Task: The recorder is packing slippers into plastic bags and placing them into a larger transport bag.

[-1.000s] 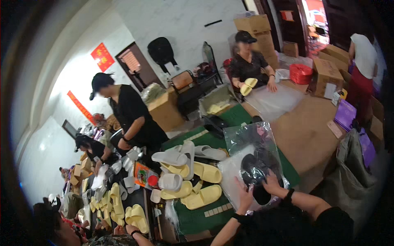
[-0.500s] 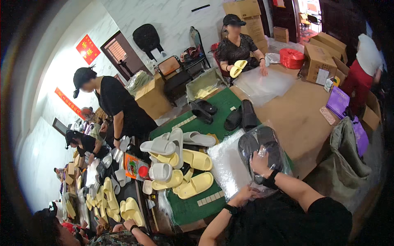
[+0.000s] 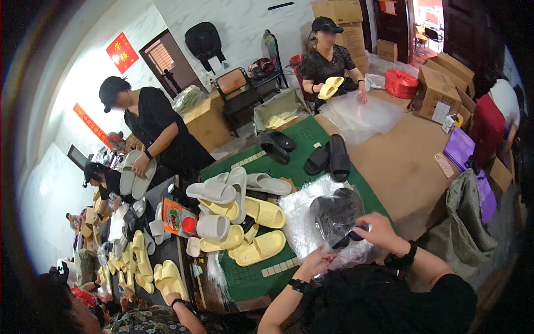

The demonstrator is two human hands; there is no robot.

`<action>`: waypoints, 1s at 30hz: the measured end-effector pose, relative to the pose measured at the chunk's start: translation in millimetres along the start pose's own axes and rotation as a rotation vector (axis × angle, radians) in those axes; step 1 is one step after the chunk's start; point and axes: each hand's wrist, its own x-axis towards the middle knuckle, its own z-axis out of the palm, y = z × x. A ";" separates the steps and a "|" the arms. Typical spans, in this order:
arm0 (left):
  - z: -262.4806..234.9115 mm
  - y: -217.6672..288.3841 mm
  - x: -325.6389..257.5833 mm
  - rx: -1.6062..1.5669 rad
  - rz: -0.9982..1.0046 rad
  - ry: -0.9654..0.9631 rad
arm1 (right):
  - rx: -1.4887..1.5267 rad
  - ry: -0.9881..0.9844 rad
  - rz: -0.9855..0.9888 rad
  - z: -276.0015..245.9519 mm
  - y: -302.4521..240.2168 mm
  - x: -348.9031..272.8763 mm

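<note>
Black slippers [image 3: 340,207]: inside the clear bag [image 3: 321,232], just beyond both hands' fingers.
Left hand [image 3: 317,263]: thumb and fingers pinch the bag's near edge, probably to steady it.
Right hand [image 3: 381,232]: fingers curl toward the thumb beside the bag's right side; whether film is between them, I cannot tell.
Plastic pile [image 3: 295,214]: under the bag, left of the right fingers, presumably for easy reach.
Yellow slipper [image 3: 260,249]: left of the left fingers, seemingly clear of the handling space.

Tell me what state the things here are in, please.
Clear plastic bag: black slippers inside; whether sealed, unclear
Left hand: pinching the bag's near edge
Right hand: bent at the bag's right side
Loose black open-toed slippers: unbagged, on flat green mat
Pale yellow ribbed slippers: unbagged, piled with grey ones
Dark brown door: open
</note>
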 end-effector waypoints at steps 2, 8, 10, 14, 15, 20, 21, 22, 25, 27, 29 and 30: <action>5.3 -0.2 -1.6 -0.001 -0.102 0.017 | -0.198 0.251 -0.208 -6.7 -2.1 10.0; 42.8 7.7 -16.0 0.118 -0.018 -0.255 | -0.333 -0.463 -0.132 54.4 40.1 1.0; 30.3 7.2 -14.6 0.081 -0.018 -0.368 | -0.401 -0.390 -0.186 58.0 33.0 -0.3; 52.3 19.3 -40.8 0.190 0.103 -0.427 | -0.447 -0.058 -0.281 49.0 43.2 17.3; 48.6 20.8 -43.2 0.208 0.123 -0.426 | -0.462 0.070 -0.317 42.4 46.6 22.9; -6.8 26.5 -32.6 0.558 0.334 -0.093 | -0.451 0.343 -0.162 -31.0 57.3 36.7; -35.0 24.0 -25.5 0.440 0.296 -0.048 | -0.462 0.409 -0.159 -41.8 61.2 36.3; -62.1 21.9 -19.0 0.342 0.284 0.009 | -0.536 0.421 -0.187 -53.9 64.0 34.6; -82.5 27.2 -20.1 0.316 0.295 0.179 | -0.695 0.398 -0.190 -78.7 103.7 27.0; -92.8 31.7 -24.6 0.299 0.264 0.331 | -0.717 0.356 -0.144 -78.7 130.9 15.7; -107.5 34.8 -33.3 0.267 0.295 0.349 | -0.739 0.329 -0.106 -62.7 135.8 5.7; -110.1 39.7 -34.9 0.283 0.325 0.394 | -0.676 0.229 -0.034 -53.4 136.1 0.7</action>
